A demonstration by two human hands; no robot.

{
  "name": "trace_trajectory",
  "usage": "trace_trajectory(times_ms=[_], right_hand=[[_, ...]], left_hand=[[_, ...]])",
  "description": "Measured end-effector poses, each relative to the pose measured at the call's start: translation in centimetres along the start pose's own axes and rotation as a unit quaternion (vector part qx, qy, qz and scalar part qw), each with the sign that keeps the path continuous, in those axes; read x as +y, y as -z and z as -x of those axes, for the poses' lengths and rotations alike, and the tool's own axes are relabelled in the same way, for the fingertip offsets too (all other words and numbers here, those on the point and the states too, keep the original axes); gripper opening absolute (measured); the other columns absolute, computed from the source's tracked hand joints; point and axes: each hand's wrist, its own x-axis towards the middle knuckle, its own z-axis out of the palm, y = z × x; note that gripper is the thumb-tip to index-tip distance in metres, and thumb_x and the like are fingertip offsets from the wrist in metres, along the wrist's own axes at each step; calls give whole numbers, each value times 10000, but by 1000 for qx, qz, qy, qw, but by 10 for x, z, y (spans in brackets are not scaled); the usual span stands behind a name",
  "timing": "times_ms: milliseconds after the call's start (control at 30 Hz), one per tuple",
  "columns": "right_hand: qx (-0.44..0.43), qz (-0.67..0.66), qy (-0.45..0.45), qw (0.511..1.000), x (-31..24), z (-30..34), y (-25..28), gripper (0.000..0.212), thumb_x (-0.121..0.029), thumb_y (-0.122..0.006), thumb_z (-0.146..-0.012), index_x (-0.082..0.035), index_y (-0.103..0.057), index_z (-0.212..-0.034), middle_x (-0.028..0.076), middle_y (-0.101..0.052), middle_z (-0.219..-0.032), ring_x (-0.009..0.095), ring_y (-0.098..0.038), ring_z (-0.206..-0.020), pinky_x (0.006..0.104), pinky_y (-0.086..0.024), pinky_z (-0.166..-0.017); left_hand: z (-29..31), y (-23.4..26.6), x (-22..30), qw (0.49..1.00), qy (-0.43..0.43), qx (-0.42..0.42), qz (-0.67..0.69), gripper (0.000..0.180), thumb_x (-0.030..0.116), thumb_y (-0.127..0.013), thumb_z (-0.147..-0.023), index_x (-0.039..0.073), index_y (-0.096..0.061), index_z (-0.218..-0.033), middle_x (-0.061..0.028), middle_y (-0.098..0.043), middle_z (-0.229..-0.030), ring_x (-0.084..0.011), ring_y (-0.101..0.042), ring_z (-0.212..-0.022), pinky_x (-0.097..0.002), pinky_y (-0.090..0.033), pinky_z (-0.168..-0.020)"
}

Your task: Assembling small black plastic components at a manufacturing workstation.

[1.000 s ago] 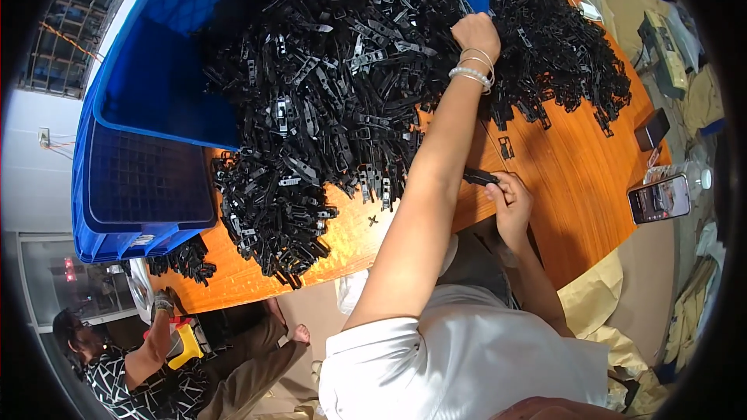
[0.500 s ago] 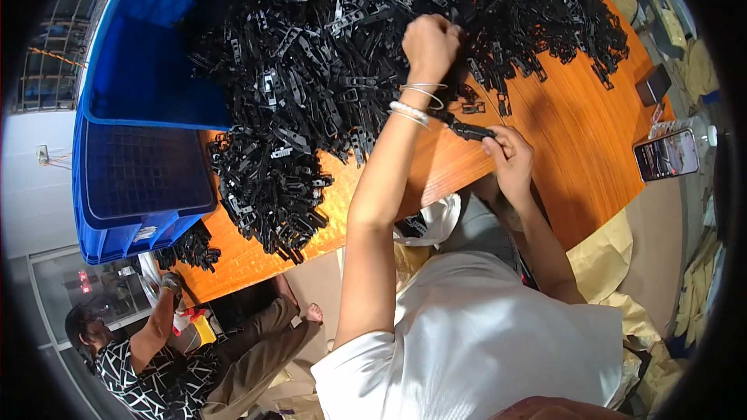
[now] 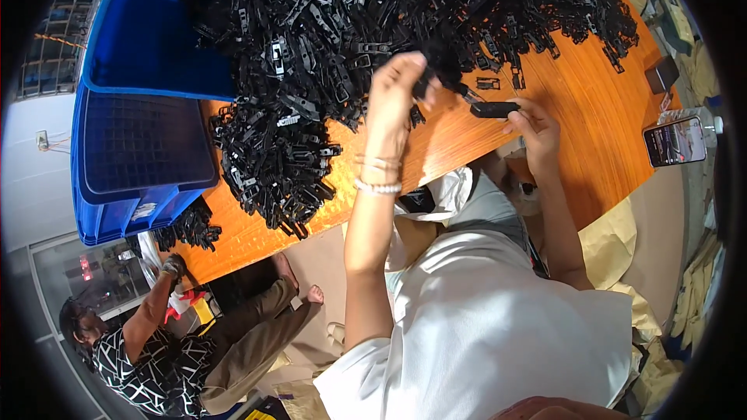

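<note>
Pinching a small black plastic clip (image 3: 426,85) between thumb and fingertips, the left hand (image 3: 397,97) hangs raised just above the wooden table (image 3: 591,120), at the near edge of the big heap of black clips (image 3: 350,23) that spills from the tipped blue crate (image 3: 144,148). The right hand (image 3: 533,128) is closed on another black piece (image 3: 494,110), gripped at one end so the other end points toward the left hand. The two parts sit near each other but apart. To do this well, I would judge, the left-hand clip should be turned so its open end faces the held piece squarely — the right hand steady, fingertips clear of the meeting ends. A phone (image 3: 674,141) lies well off to the right.
</note>
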Motion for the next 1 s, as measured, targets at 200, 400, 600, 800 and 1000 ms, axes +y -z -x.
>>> trace_trajectory(times_ms=[200, 400, 600, 800, 1000], right_hand=[[-104, 19, 43, 993, -31, 8, -32, 212, 74, -532, -748, 48, -538, -958, 78, -568, -837, 115, -565, -679, 214, -460, -610], [-115, 127, 91, 981, -25, 19, -34, 275, 105, -510, -737, 46, -519, -1006, 95, -552, -920, 132, -572, -696, 222, -463, -644], [-155, 157, 97, 971, -38, 17, -45, 332, 77, -519, -691, 29, -527, -1020, 81, -514, -957, 138, -514, -840, 227, -408, -739], [-161, 173, 102, 966, -17, 17, -45, 329, 59, -557, -664, -6, -555, -986, 46, -536, -806, 124, -500, -665, 228, -414, -622], [-257, 22, -83, 963, -17, 21, -50, 228, 45, -512, -749, 61, -525, -976, 50, -520, -778, 95, -498, -640, 201, -409, -589]], left_hand=[[43, -13, -21, 988, 27, -22, -152, 224, 160, -532, -834, -38, -624, -784, -34, -516, -475, -59, -435, -357, -190, -322, -351], [74, -11, -27, 929, -160, -43, -331, 237, 116, -592, -764, -34, -568, -945, -93, -577, -673, -109, -541, -513, -222, -411, -466], [89, 0, -21, 951, -84, -61, -292, 301, 41, -609, -711, -33, -544, -995, -157, -603, -787, -163, -588, -584, -246, -456, -519], [100, 3, -21, 951, -56, -60, -300, 264, 33, -597, -739, -42, -546, -987, -130, -613, -756, -103, -580, -593, -214, -465, -530], [113, 22, -48, 990, -27, -83, -113, 277, 119, -594, -775, -38, -548, -999, -65, -593, -686, -111, -565, -594, -214, -463, -573]])
